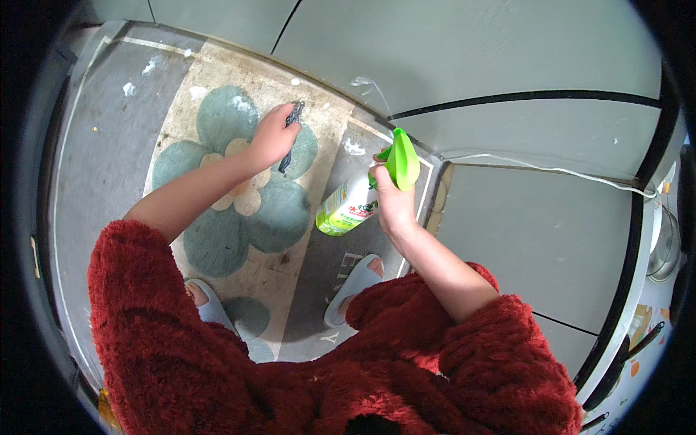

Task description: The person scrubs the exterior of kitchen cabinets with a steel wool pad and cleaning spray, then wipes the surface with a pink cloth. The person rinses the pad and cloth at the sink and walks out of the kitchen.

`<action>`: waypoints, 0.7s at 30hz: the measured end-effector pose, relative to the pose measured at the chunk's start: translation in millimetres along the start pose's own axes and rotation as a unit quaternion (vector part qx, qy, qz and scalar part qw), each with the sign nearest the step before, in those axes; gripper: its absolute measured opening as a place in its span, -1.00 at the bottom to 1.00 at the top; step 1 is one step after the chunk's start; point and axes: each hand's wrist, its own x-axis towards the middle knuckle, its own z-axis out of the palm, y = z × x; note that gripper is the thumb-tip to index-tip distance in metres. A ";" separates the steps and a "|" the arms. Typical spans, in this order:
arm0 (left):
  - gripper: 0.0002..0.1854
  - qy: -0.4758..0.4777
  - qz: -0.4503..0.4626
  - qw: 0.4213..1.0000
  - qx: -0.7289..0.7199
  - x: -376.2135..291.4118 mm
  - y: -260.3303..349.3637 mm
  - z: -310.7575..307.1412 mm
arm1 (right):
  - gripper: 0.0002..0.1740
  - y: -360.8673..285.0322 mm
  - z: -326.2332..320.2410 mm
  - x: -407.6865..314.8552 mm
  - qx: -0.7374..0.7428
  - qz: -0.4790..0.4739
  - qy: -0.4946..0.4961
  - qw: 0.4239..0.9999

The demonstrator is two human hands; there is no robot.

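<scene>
My left hand (274, 136) grips a bunched dark cloth (289, 151), which sticks out above and below my fingers over the floor mat. My right hand (394, 198) is wrapped around the neck of a white and green spray bottle (347, 205), with fingers at its bright green trigger head (404, 160). The bottle is tilted, its base towards the left, and bears printed writing. White foam (361, 81) clings to the grey cabinet front (462, 49) beyond the nozzle, with a thin streak running down from it.
Foam blobs (354, 147) dot the flower-patterned mat (109, 163), which also has dark stains. My feet in pale slippers (353, 288) stand on it. A white cable (544, 162) runs along the right cabinet's base. On the far right, a pan handle (645, 340) shows over a counter.
</scene>
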 end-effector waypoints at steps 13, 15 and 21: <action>-0.63 -0.005 0.007 1.000 -0.014 -3.0 16.4 18.1 | -0.57 -74.5 -34.4 16.1 0.012 -0.195 0.153 0.969; -0.62 -0.021 0.012 1.000 0.002 -4.8 14.9 20.2 | -0.47 -76.6 -33.1 15.8 0.019 -0.192 0.166 0.967; -0.61 0.004 0.018 0.999 -0.026 -9.0 8.5 20.0 | -0.42 -77.8 -36.9 19.9 0.006 -0.168 0.200 0.965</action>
